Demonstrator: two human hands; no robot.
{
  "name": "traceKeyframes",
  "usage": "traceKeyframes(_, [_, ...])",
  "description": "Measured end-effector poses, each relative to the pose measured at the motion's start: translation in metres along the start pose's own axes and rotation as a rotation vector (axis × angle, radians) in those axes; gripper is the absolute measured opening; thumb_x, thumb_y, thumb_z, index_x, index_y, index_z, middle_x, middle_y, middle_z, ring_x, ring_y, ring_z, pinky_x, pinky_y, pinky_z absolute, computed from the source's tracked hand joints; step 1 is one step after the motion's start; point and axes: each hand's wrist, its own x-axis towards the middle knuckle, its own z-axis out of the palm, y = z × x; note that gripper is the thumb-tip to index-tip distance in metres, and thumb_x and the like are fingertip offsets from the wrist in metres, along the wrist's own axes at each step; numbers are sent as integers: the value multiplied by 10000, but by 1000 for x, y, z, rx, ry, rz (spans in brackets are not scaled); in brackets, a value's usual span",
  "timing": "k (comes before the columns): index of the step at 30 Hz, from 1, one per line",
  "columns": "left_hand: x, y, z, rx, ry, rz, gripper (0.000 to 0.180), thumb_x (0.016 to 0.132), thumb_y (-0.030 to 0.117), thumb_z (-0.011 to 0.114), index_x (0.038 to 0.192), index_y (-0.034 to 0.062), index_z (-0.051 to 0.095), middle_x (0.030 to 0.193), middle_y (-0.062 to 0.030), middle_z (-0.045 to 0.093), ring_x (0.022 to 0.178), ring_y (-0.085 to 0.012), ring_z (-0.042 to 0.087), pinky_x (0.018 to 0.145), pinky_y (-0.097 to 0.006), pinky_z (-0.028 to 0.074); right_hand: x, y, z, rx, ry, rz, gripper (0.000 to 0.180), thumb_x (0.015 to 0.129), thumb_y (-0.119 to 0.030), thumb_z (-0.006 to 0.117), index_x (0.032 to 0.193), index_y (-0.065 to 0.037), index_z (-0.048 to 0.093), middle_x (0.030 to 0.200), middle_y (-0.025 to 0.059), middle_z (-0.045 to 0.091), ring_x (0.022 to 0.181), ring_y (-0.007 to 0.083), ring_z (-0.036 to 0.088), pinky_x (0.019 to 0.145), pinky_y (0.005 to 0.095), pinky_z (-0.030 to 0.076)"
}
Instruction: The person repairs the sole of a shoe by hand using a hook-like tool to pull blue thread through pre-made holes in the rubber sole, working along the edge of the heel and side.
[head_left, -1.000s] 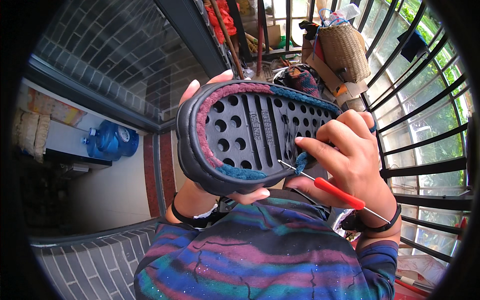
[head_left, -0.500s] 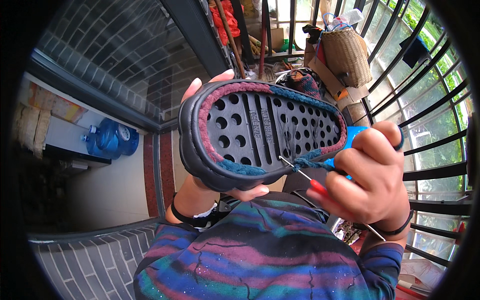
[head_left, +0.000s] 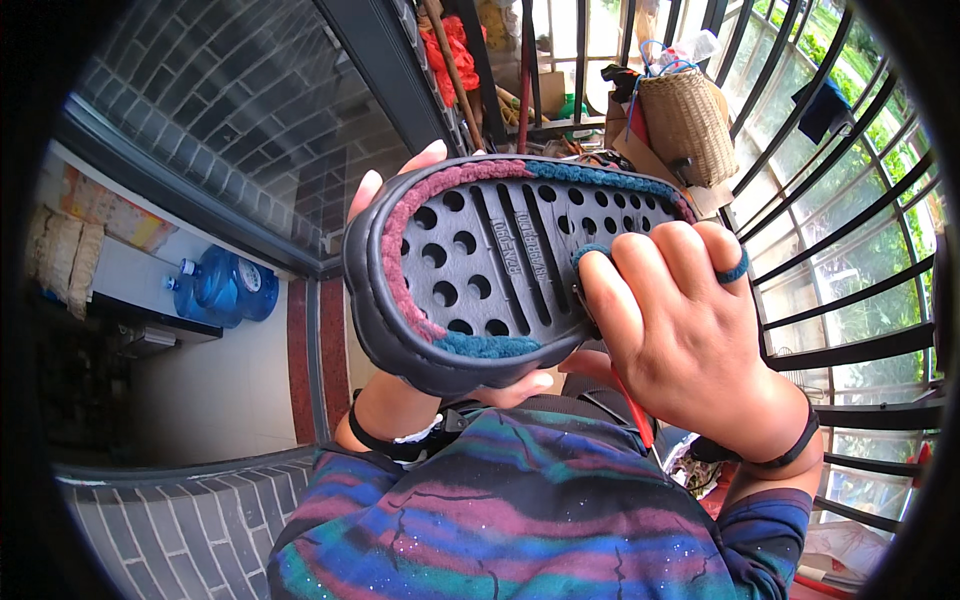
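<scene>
A black shoe sole [head_left: 520,290] with round holes and slots is held up tilted in front of me. My left hand [head_left: 515,389] grips its left end from beneath, thumb at the near edge and fingertips past the far edge. Chunky burgundy yarn [head_left: 405,240] and teal yarn [head_left: 488,346] run in stitches around the rim. My right hand [head_left: 680,320] is closed over the sole's near right edge, around a crochet hook [head_left: 636,410] with a red handle. The hook's tip is hidden behind the fingers. Teal yarn [head_left: 735,271] wraps one finger, and more shows by the index finger.
Blue water jugs [head_left: 228,285] stand at the left beyond a glass door frame [head_left: 385,90]. A woven basket [head_left: 690,125] with bottles sits at the far right, beside a barred window [head_left: 850,260]. A wooden stick [head_left: 452,75] and red bag [head_left: 462,50] are at the back.
My right hand has moved left over the sole's edge, and the hook has swung steeper, its tip now covered. The sole has shifted slightly left in my left hand.
</scene>
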Motion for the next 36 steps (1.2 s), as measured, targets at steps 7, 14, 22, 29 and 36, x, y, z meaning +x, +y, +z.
traceKeyframes(7, [0, 2, 6, 65, 85, 21, 1423, 606, 462, 951, 1599, 67, 12, 1589, -256, 244, 1413, -405, 406, 1164, -534, 395, 5, 0, 4, 31, 27, 7, 390, 718, -272, 618, 1036, -47, 611, 899, 56, 528, 834, 222, 521, 875, 385, 359])
traceKeyframes(14, [-2, 5, 6, 76, 153, -73, 1477, 546, 373, 972, 1588, 88, -35, 1554, -231, 263, 1343, -358, 475, 1119, -508, 451, -9, 1, 5, 25, 147, 33, 578, 775, -410, 681, 1189, -7, 684, 1034, 70, 568, 890, 239, 564, 854, 395, 376])
traceKeyframes(22, [-25, -10, -2, 113, 17, 49, 1274, 602, 358, 910, 1561, 54, 129, 1486, -211, 377, 1319, -321, 497, 1086, -486, 466, -32, -9, 12, -115, 275, 100, 606, 863, -480, 669, 1152, 49, 733, 841, 43, 542, 771, 229, 530, 806, 387, 360])
traceKeyframes(29, [-44, -8, -7, -100, -150, -143, 1158, 604, 296, 881, 1522, 27, 230, 1411, -176, 459, 1277, -292, 534, 1068, -456, 476, -37, -12, 17, -104, 316, 7, 360, 884, -353, 668, 989, -29, 784, 684, -24, 461, 616, 153, 421, 728, 359, 306])
traceKeyframes(36, [-18, 8, -2, -301, 150, -434, 1047, 605, 235, 853, 1482, 1, 330, 1336, -142, 541, 1234, -262, 570, 1051, -427, 486, -41, -6, 20, 384, 282, -55, 252, 831, -270, 701, 915, -36, 738, 662, -9, 446, 597, 177, 429, 665, 372, 312])
